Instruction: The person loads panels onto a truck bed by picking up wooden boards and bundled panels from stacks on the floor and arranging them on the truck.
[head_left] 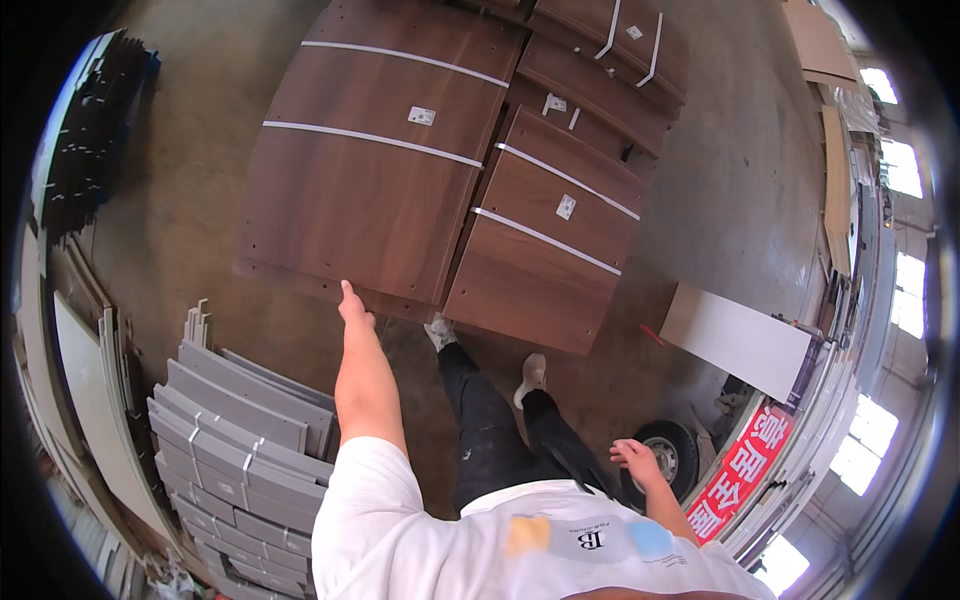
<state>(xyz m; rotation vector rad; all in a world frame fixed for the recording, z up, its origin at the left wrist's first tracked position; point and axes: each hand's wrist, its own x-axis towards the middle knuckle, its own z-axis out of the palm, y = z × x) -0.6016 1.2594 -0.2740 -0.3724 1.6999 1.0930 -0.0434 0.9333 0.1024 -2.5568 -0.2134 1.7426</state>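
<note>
My left hand (355, 303) reaches forward to the near edge of a strapped stack of large dark-brown wood panels (350, 210). One finger is stretched out over that edge and another digit stands apart from it; the rest of the fingers are partly hidden. Low at my right side, my right hand (637, 458) hangs with its fingers loosely apart and nothing in them. It is nearest to a black tyre (668, 457). Beside the large stack lies a smaller strapped stack of brown panels (545, 262), with a narrow gap between the two. Both carry white straps and white labels.
More brown panels (598, 85) lie at the far right. Bundled grey panels (235, 455) are piled on my left, near leaning boards (90, 380). A white board (738, 338) and a red banner (742, 470) stand to the right. My feet are on the concrete floor (180, 260).
</note>
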